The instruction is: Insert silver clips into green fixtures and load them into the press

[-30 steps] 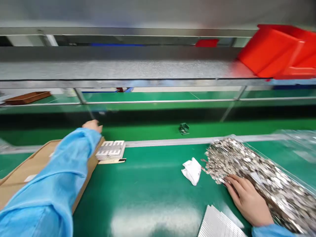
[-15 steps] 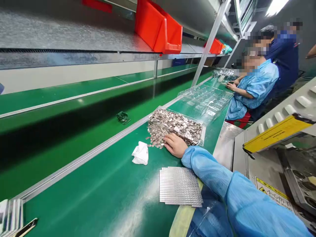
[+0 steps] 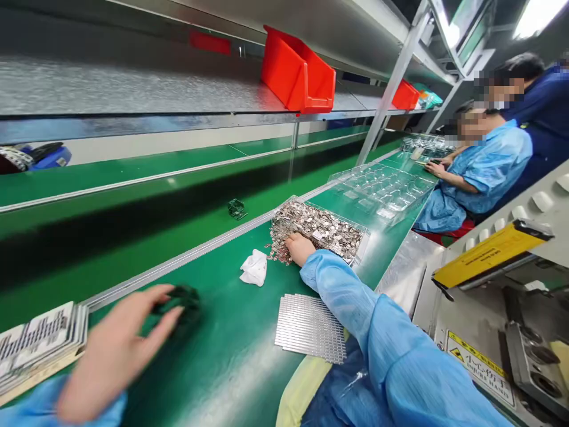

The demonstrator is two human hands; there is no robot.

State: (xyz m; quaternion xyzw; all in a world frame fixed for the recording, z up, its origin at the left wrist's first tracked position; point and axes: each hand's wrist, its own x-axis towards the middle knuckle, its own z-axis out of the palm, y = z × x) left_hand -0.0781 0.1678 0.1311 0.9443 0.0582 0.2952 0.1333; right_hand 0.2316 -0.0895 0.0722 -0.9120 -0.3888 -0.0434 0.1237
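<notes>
My left hand (image 3: 127,341) is at the lower left, blurred by motion. Between its thumb and fingers is a dark, greenish-black object (image 3: 189,308), too smeared to name. My right hand (image 3: 300,248) rests at the near left edge of a heap of small silvery metal pieces (image 3: 329,228), its fingers curled down into them; the fingertips are hidden. The heap fills a clear plastic tray (image 3: 362,249) and spills over its left side. Nearer to me lies a flat block of silvery metal strips (image 3: 309,329), and a crumpled white cloth or tissue (image 3: 255,268) is left of the heap.
A stack of pale cards or panels (image 3: 40,344) is at the left. Clear moulded trays (image 3: 386,184) lie beyond the heap. A dark crumpled piece (image 3: 237,209) is on the green belt (image 3: 146,231). Red bins (image 3: 302,74) stand above. A co-worker (image 3: 484,172) sits at right, near a machine (image 3: 480,332).
My left hand has come into view at the lower left with the dark object. My right hand's fingers are more curled into the metal pieces. The camera view has shifted.
</notes>
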